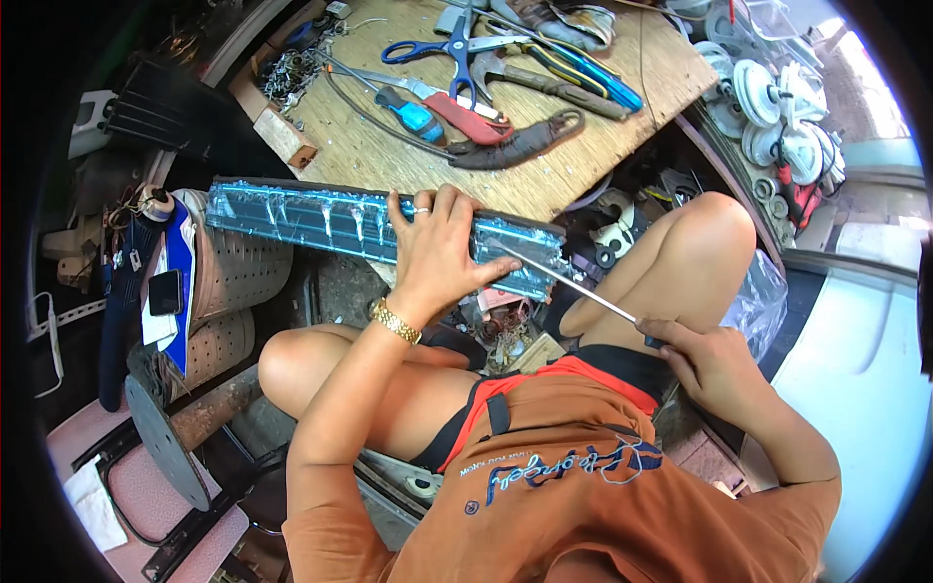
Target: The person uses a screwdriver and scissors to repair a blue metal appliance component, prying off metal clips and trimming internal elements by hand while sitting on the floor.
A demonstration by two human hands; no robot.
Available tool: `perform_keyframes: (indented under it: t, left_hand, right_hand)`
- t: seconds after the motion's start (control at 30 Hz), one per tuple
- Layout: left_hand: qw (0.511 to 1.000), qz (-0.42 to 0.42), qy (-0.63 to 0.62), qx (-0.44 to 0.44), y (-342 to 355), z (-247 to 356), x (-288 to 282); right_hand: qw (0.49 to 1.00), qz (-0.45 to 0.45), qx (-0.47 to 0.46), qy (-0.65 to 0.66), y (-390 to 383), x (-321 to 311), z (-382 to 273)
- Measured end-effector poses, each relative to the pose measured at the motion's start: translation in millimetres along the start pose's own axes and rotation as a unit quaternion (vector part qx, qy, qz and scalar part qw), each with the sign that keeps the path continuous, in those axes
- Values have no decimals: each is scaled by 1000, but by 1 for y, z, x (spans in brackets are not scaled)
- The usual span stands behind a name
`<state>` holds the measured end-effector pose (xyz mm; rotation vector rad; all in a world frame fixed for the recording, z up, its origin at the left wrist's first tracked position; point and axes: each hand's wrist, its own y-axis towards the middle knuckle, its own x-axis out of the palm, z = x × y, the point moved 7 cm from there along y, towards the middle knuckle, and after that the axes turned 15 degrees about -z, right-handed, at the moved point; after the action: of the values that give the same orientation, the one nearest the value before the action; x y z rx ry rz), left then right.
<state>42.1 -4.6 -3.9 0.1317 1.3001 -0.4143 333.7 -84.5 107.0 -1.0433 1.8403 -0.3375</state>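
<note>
A long flat bar [311,216], dark with shiny blue stripes and ragged clear film on its face, lies across in front of me against the near edge of the wooden workbench [544,189]. My left hand [437,248] grips it right of its middle, fingers over the far edge and thumb spread on the face. In my closed right hand [700,355] is a screwdriver [583,290] with a long thin metal shaft. It points up and left, its tip at the bar's right part beside my left thumb. Most of the screwdriver's handle is hidden in my palm.
On the bench lie blue-handled scissors [457,47], a hammer [554,87], a blue screwdriver [410,115], a red-handled knife [466,109] and a dark-handled tool [515,146]. White pulleys [758,92] crowd the right. A phone [165,291] and a spool [167,432] are left.
</note>
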Motion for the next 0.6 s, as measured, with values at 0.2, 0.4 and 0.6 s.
perform_keyframes:
  t: [0.2, 0.4, 0.6]
  left_hand:
    - [1000, -14, -18, -20, 3, -2, -1]
    - [999, -10, -16, -28, 5, -3, -4]
    - [1000, 1, -11, -23, 8, -3, -3]
  right_hand:
    - [994, 23, -22, 101, 1, -17, 13]
    - [997, 5, 12, 74, -22, -21, 18]
    - [998, -35, 45, -38, -16, -37, 3]
